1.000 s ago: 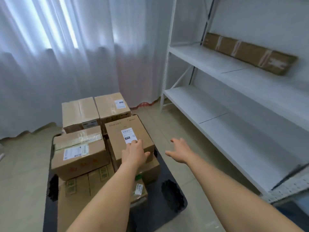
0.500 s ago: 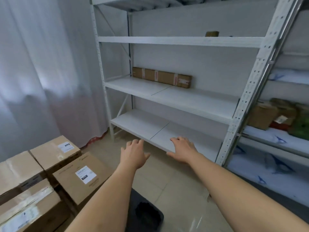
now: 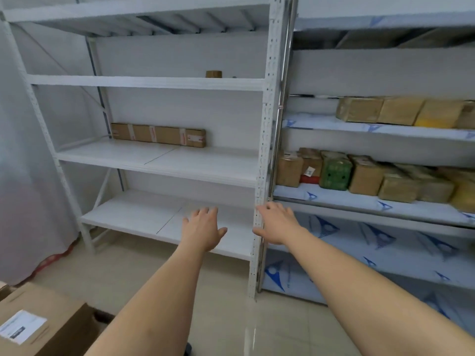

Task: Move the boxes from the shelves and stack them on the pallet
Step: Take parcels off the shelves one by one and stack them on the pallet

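My left hand (image 3: 203, 228) and my right hand (image 3: 277, 222) are stretched out in front of me, fingers spread, holding nothing. They hang in the air before the white shelving unit (image 3: 264, 140). A long flat cardboard box (image 3: 158, 134) lies at the back of its middle shelf. A small brown box (image 3: 213, 74) sits on the shelf above. At the bottom left corner shows the top of a cardboard box (image 3: 38, 319) with a white label, part of the stack on the pallet.
A second rack (image 3: 372, 204) to the right, lined with blue-printed sheeting, holds several wrapped cardboard boxes (image 3: 365, 176) on two shelves. A white curtain (image 3: 23, 176) hangs on the left. The floor is beige tile (image 3: 226, 304).
My view has swung from the stacked boxes on the pallet up and right to the shelves. My left hand has left the labelled box; both hands stay raised and open.
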